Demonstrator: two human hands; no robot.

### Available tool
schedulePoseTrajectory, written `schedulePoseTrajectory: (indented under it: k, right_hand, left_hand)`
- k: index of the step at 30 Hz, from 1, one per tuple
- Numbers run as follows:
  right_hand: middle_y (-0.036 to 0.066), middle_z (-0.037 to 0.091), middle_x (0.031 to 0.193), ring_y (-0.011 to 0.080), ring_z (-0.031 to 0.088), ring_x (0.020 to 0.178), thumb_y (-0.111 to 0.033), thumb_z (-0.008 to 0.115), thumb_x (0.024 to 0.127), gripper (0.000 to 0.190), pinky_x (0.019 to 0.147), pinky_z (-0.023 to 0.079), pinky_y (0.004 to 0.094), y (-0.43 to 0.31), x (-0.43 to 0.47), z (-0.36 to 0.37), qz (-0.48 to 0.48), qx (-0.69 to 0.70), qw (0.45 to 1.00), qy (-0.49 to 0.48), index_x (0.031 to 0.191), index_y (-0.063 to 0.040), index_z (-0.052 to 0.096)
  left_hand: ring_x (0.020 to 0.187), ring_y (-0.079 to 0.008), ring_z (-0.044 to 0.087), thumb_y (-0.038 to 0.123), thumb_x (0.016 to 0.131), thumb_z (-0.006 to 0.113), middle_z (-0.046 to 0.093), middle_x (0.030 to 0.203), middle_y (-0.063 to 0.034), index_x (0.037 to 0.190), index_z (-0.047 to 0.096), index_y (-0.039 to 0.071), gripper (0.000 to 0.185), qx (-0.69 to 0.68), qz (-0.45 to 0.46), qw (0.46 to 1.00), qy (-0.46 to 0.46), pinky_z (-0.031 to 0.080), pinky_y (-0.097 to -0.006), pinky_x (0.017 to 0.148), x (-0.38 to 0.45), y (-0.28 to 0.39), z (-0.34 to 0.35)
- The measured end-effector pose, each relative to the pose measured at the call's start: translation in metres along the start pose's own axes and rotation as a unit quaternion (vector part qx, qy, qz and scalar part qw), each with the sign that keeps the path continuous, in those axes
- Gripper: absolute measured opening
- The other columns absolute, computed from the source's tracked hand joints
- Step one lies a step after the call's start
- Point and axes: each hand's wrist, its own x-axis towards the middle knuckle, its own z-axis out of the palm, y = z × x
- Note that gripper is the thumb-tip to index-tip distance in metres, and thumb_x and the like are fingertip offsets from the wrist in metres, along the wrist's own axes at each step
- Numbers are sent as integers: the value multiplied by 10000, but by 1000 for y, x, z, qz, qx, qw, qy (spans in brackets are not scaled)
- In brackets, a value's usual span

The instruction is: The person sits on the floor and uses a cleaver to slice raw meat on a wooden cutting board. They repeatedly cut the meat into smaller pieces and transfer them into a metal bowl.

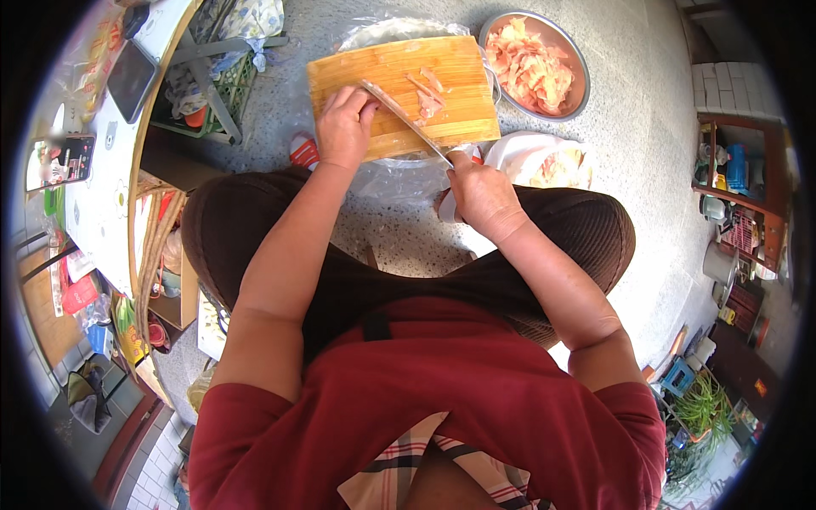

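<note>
A bamboo cutting board [395, 64] lies tilted in front of my knees, over a round container [401, 29] wrapped in clear plastic. My right hand [483, 196] grips the handle of a kitchen knife [408, 121], whose blade slants across the board towards the upper left. On the board's left part rests my left hand [344, 126], fingers curled beside the blade's far end; whether anything is under them is hidden. Several thin strips of pale pink raw meat [429, 99] lie right of the blade.
A metal bowl [581, 70] heaped with sliced meat [532, 67] stands at the upper right. Below it is a white plastic bag [510, 153] with more pieces. At left are a table [118, 153] with two phones and a green crate [239, 83] underneath.
</note>
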Motion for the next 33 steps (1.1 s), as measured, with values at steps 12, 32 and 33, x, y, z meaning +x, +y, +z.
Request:
schedulePoseTrajectory:
  k: [12, 32, 33]
  right_hand:
    - [188, 702, 792, 340, 724, 690, -25, 555, 879, 201, 599, 586, 427, -4, -2, 1, -15, -67, 998, -1, 1079, -4, 545]
    - [279, 674, 770, 451, 678, 789, -164, 567, 972, 212, 731, 550, 528, 15, -7, -5, 45, 83, 995, 12, 1065, 26, 557]
    - [274, 676, 768, 446, 681, 787, -165, 571, 970, 214, 731, 550, 526, 8, -6, -10, 29, 86, 996, 13, 1069, 24, 561]
  left_hand:
    - [905, -275, 644, 80, 791, 743, 653, 970, -33, 984, 706, 143, 206, 11, -7, 1000, -27, 549, -399, 774, 0, 4, -1]
    - [922, -279, 648, 71, 816, 727, 665, 957, -20, 878, 672, 129, 101, -14, 7, 1000, -5, 538, -395, 783, 4, 1, 1]
    - [921, -279, 648, 70, 815, 726, 662, 950, -22, 876, 670, 126, 100, -2, 3, 1000, -13, 538, -397, 784, 4, 2, 1]
